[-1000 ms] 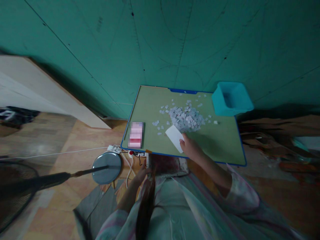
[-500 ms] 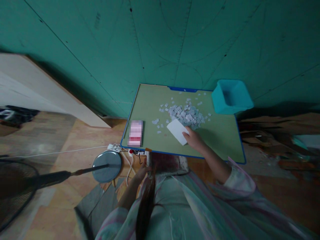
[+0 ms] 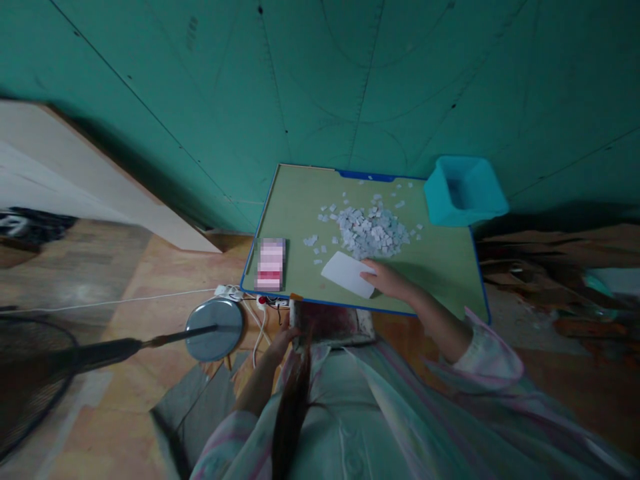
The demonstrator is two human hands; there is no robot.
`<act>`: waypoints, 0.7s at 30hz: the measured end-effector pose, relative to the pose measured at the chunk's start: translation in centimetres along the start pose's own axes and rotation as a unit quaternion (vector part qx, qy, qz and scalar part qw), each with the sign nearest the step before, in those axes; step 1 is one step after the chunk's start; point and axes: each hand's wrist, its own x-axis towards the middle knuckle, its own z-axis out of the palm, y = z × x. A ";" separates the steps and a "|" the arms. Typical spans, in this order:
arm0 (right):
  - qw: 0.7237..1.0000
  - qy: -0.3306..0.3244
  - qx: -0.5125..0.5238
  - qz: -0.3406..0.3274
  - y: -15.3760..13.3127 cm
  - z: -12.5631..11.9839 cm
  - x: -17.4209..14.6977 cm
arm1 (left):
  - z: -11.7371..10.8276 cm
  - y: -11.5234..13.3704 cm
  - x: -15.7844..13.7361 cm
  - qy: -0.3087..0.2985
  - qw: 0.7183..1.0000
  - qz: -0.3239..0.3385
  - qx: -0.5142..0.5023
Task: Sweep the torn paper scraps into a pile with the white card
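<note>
A white card (image 3: 345,273) is pinched at its right end by my right hand (image 3: 386,278). It lies over the green tabletop (image 3: 299,200), just on my side of a heap of small white paper pieces (image 3: 373,230). Loose pieces are scattered around the heap. Below the table's near edge, my left hand (image 3: 284,335) is closed on the left side of a shallow tray (image 3: 367,325) with a worn white rim and a dark red inside. The tray sits between the table and my body; some of its inside is in shadow.
A turquoise plastic bin (image 3: 465,193) stands at the table's right back corner. A pink-and-white pack (image 3: 271,265), blurred out, lies at the left. A round stool (image 3: 214,330), a power strip (image 3: 228,293) and cables are left of the tray. A green wall (image 3: 320,80) rises behind.
My right hand has drawn the card slightly toward me and to the left, away from the heap, and turned it flatter. My left hand and the tray stay about where they were.
</note>
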 end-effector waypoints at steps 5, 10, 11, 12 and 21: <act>1.000 0.010 -0.027 -0.005 -0.2 -0.8 1.3 | -0.1 -0.1 -0.1 0.000 1.000 0.009 -0.027; 0.997 -0.042 -0.063 -0.011 -1.9 0.6 1.3 | 0.2 0.3 -0.3 0.010 0.999 0.011 -0.030; 0.996 -0.054 -0.067 -0.012 -2.2 0.9 1.1 | 0.3 0.4 -0.4 0.014 1.000 0.010 -0.026; 0.995 -0.066 -0.069 -0.013 -2.5 1.1 1.0 | 0.4 0.5 -0.4 0.017 1.000 0.007 -0.020; 0.986 -0.116 -0.110 -0.052 -3.8 0.6 -0.2 | 0.7 0.8 -1.0 -0.031 0.999 0.032 -0.021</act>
